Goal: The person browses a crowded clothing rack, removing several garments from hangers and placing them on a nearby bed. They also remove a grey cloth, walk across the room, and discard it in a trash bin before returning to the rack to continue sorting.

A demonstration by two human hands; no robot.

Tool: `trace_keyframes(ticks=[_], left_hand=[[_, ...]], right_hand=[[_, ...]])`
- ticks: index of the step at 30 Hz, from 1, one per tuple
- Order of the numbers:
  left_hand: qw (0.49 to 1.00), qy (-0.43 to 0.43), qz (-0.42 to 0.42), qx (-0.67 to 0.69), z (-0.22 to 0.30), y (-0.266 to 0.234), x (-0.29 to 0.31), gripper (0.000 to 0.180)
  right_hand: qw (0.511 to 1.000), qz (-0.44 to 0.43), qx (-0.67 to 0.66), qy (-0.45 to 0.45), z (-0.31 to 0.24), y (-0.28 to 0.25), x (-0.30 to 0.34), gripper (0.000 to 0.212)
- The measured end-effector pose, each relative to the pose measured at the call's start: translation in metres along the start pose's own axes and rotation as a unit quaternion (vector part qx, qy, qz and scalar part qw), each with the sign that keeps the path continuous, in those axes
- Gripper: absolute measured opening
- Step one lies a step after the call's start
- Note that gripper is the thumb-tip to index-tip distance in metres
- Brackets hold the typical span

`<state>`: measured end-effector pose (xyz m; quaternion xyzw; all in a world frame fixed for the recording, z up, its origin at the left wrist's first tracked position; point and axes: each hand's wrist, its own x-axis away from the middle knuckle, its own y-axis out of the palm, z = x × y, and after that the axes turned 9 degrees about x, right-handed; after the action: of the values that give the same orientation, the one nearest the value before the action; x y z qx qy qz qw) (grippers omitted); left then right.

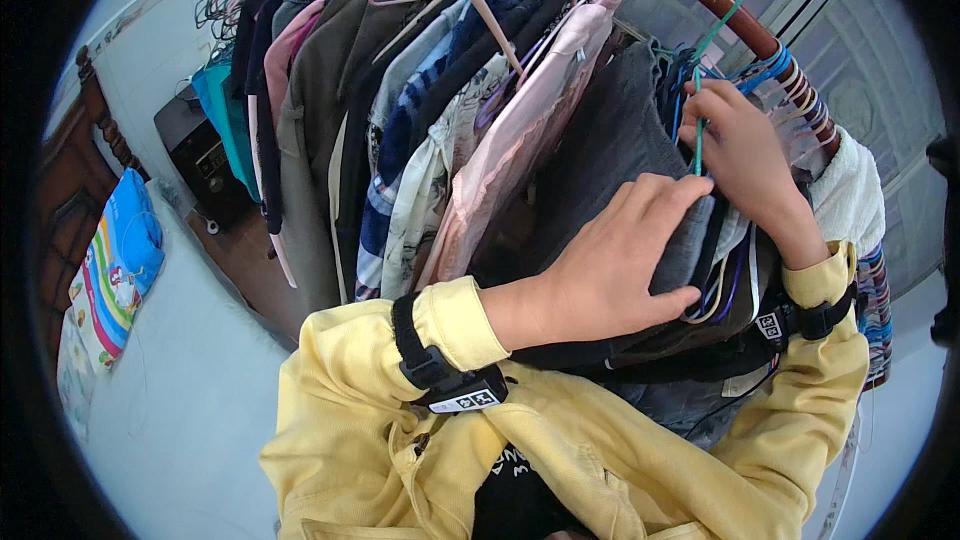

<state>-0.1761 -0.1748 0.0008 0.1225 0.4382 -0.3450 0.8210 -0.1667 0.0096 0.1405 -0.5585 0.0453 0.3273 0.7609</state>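
Note:
My right hand (742,145) pinches a thin green clothes hanger (698,148) below its hook, near the rail. The hook (722,28) rises close to the wooden rail. Against the folded dark grey garment (612,140) hanging there lies my left hand (625,255). Its fingers are stretched out, with the index fingertip beside the hanger and the thumb spread apart below. Part of the garment is hidden behind this hand. More hangers (722,300), white and purple, show beneath my hands among other dark clothes.
A row of hung clothes, including a pink lace garment (530,145), fills the rack to the left. The reddish-brown rail (720,0) curves down at the right, past a white towel (850,190). A bed (200,380) with a colourful package (125,260) stands at the left.

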Motion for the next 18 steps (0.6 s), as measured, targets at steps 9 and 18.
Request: trace_keyframes(ticks=[9,18], left_hand=[[0.964,0.163,0.153,-0.146,0.024,-0.064,-0.059,0.046],[0.988,-0.133,0.067,0.043,0.035,-0.022,-0.048,0.019]], right_hand=[[0.970,0.148,-0.192,-0.011,-0.023,-0.049,0.029,0.029],[0.988,0.070,-0.053,-0.125,-0.051,-0.047,0.076,0.027]])
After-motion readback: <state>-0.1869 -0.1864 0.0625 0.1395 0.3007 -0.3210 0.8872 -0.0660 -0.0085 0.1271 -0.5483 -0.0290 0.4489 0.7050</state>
